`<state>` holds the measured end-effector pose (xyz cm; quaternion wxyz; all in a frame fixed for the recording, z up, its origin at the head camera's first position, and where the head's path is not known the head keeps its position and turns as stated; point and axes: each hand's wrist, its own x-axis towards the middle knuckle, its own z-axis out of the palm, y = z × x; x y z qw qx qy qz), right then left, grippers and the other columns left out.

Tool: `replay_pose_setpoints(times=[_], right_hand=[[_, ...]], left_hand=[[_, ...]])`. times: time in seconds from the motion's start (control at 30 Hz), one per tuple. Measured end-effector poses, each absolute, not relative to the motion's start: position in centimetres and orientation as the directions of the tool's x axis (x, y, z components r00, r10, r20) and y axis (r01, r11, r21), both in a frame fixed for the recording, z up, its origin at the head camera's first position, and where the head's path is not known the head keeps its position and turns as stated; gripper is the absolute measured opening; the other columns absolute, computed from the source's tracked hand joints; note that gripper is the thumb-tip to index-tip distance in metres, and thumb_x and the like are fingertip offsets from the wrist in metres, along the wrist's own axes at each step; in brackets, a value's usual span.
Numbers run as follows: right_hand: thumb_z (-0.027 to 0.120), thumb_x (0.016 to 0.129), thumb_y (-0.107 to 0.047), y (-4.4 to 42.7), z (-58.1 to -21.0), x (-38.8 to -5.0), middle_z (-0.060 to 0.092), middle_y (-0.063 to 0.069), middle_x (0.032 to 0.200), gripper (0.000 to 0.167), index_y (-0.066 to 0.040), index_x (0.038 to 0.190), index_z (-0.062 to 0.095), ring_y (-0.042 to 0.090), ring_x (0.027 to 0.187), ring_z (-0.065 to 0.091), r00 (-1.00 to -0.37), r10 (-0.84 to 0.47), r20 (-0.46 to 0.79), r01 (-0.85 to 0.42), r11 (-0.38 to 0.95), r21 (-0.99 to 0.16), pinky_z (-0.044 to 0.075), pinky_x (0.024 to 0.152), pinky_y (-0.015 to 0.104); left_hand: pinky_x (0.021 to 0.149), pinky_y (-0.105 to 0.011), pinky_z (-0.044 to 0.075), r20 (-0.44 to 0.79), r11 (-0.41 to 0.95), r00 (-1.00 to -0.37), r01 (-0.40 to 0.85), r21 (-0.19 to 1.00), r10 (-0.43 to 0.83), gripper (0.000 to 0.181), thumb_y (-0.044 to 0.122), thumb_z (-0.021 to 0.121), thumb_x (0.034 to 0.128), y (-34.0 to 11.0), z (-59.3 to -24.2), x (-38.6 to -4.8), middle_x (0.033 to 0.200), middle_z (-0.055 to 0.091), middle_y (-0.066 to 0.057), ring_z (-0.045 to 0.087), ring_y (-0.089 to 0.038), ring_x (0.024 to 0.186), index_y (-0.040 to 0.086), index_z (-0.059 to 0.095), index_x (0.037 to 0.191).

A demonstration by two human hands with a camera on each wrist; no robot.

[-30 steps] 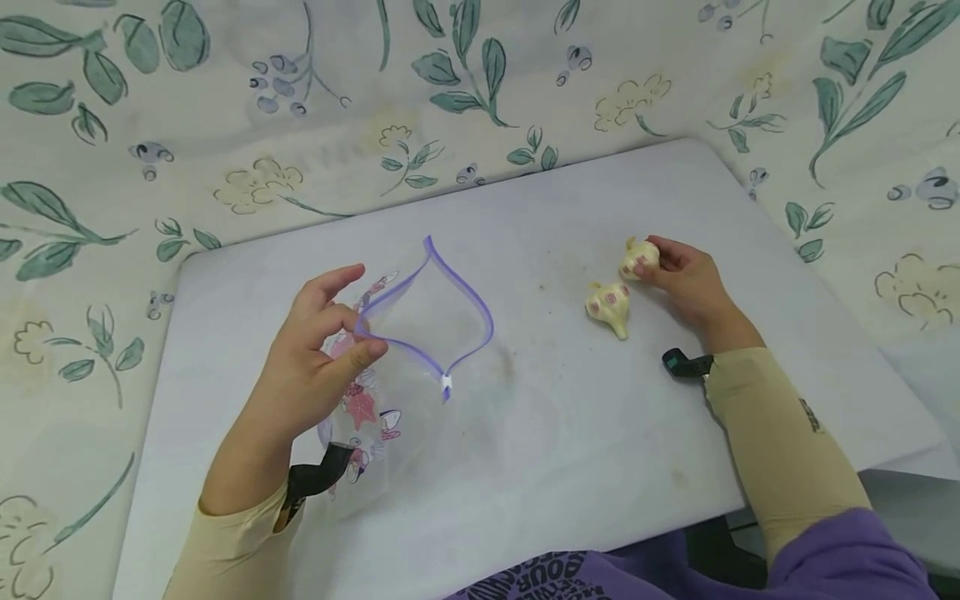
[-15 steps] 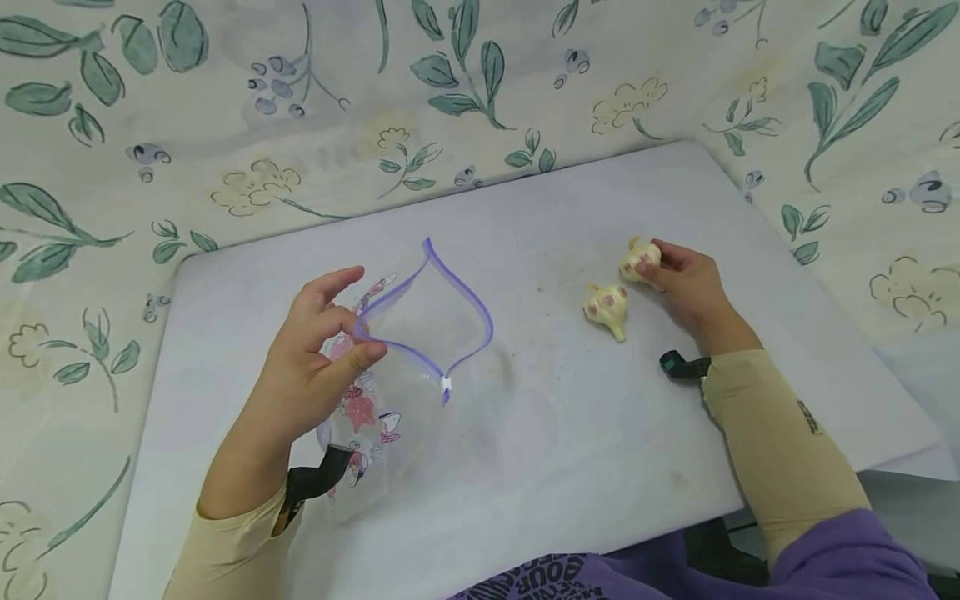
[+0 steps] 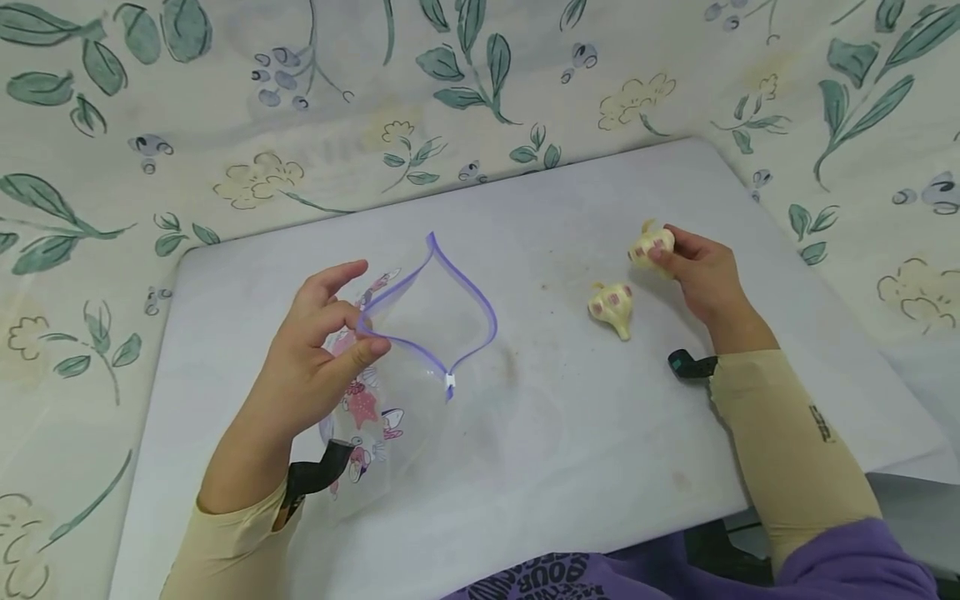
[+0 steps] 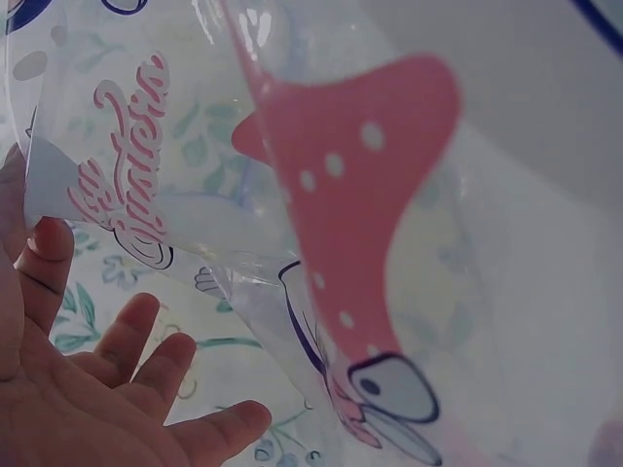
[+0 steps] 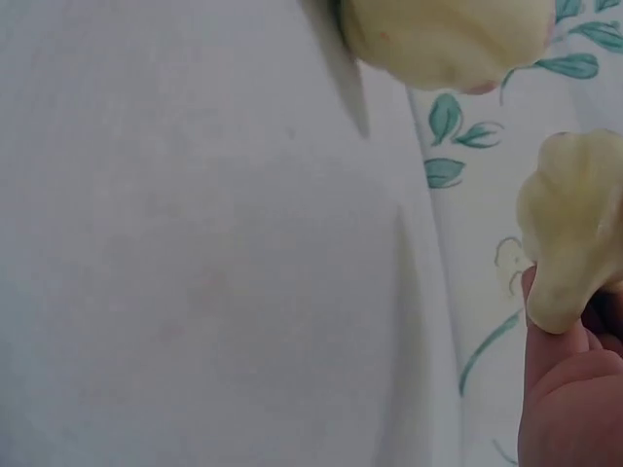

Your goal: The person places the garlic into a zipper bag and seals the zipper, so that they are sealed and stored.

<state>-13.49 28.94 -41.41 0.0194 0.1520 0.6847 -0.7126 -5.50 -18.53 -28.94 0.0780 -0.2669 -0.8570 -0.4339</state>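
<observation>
My left hand (image 3: 303, 358) pinches the rim of a clear zip bag between thumb and a finger. The bag's purple-edged mouth (image 3: 491, 321) gapes, and its printed side, with a pink starfish (image 4: 350, 175), hangs below the hand. At the right, my right hand (image 3: 708, 279) holds one garlic bulb (image 3: 651, 247) in its fingertips, seen also as a pale bulb (image 5: 574, 204) in the right wrist view. A second garlic bulb (image 3: 612, 308) lies on the table to the lower left of the held one, apart from it.
The white table (image 3: 570, 450) has small dark specks near its middle. Behind it hangs a floral cloth (image 3: 510, 100), which also runs down the left side. A white zip slider (image 3: 450, 380) sits at the bag mouth's near corner.
My right hand has moved slightly up and right with its garlic bulb, widening the gap to the other bulb. The left hand and the bag look nearly unchanged.
</observation>
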Motion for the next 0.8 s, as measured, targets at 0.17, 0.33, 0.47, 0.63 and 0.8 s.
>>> replay_pose_setpoints(times=[0.17, 0.33, 0.47, 0.63, 0.8], right_hand=[[0.079, 0.088, -0.022, 28.4, -40.5, -13.7, 0.055, 0.007, 0.147, 0.068, -0.011, 0.148, 0.049, 0.007, 0.12, 0.057, -0.959, 0.174, -0.225, 0.215, -0.07, -0.974, 0.049, 0.086, 0.011], [0.079, 0.088, -0.019, 27.4, -39.2, -14.0, 0.049, 0.013, 0.154, 0.069, -0.008, 0.148, 0.048, 0.014, 0.129, 0.054, -0.968, 0.157, -0.195, 0.18, -0.108, -0.978, 0.049, 0.097, 0.015], [0.079, 0.088, -0.014, 26.6, -38.6, -14.1, 0.055, 0.012, 0.146, 0.067, -0.003, 0.147, 0.049, 0.014, 0.124, 0.058, -0.979, 0.142, -0.148, 0.125, -0.156, -0.98, 0.051, 0.095, 0.016], [0.077, 0.088, -0.009, 25.7, -38.1, -14.0, 0.064, 0.005, 0.128, 0.064, 0.001, 0.145, 0.049, 0.01, 0.112, 0.062, -0.982, 0.144, -0.122, 0.092, -0.201, -0.975, 0.052, 0.088, 0.014], [0.077, 0.089, -0.008, 24.7, -37.4, -14.0, 0.064, 0.002, 0.125, 0.063, 0.001, 0.144, 0.05, 0.01, 0.112, 0.061, -0.981, 0.148, -0.126, 0.095, -0.205, -0.974, 0.052, 0.088, 0.014]], left_hand=[[0.111, -0.066, 0.027, 0.354, 0.479, -0.856, 0.507, 0.717, 0.377, 0.025, 0.01, 0.082, 0.0821, -18.6, -28.9, -5.3, 0.154, 0.045, -0.011, 0.035, -0.027, 0.145, 0.015, 0.058, 0.075], [0.112, -0.067, 0.026, 0.348, 0.474, -0.861, 0.498, 0.726, 0.372, 0.026, 0.009, 0.082, 0.0817, -18.6, -29.0, -5.2, 0.154, 0.045, -0.012, 0.035, -0.027, 0.145, 0.015, 0.058, 0.075], [0.111, -0.067, 0.026, 0.347, 0.477, -0.861, 0.498, 0.724, 0.372, 0.025, 0.008, 0.082, 0.0817, -18.6, -29.0, -5.1, 0.154, 0.045, -0.012, 0.036, -0.028, 0.144, 0.015, 0.058, 0.075], [0.112, -0.067, 0.026, 0.352, 0.479, -0.857, 0.505, 0.718, 0.376, 0.025, 0.007, 0.082, 0.0817, -18.6, -29.0, -5.1, 0.154, 0.044, -0.011, 0.034, -0.027, 0.145, 0.016, 0.059, 0.075], [0.112, -0.066, 0.026, 0.352, 0.484, -0.855, 0.509, 0.711, 0.381, 0.025, 0.006, 0.081, 0.0811, -18.6, -28.9, -5.0, 0.154, 0.044, -0.011, 0.034, -0.028, 0.146, 0.016, 0.059, 0.075]])
